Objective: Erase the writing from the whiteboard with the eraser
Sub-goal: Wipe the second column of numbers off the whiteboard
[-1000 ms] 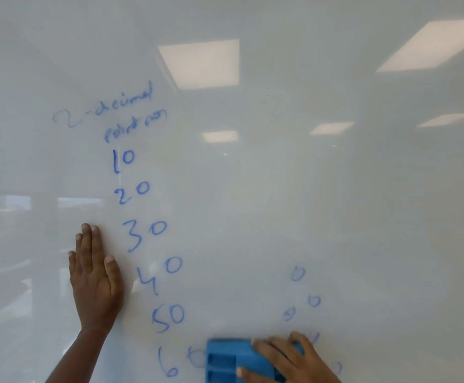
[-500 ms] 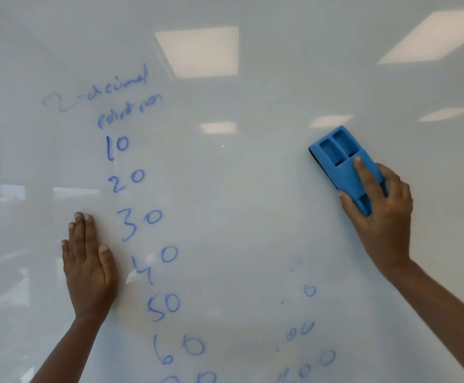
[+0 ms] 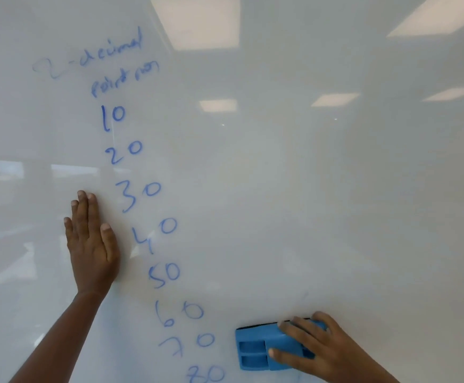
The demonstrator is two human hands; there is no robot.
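A glossy whiteboard [image 3: 308, 203] fills the view. Blue writing [image 3: 131, 150] runs down its left half: two faint lines of words on top, then a column of numbers from 10 down to 80. My right hand [image 3: 316, 349] grips a blue eraser [image 3: 255, 346] and presses it flat on the board at the bottom, just right of the 70. My left hand [image 3: 91, 241] lies flat on the board with fingers together, left of the 30 and 40, holding nothing. The board to the right of the number column shows no writing.
Ceiling lights [image 3: 197, 20] and a window reflect in the board surface. No board edge or tray is in view.
Half a second ago the eraser was high on the right; my right hand has swept it down to the bottom centre. The faint right column of zeros is gone. My left hand stayed put.
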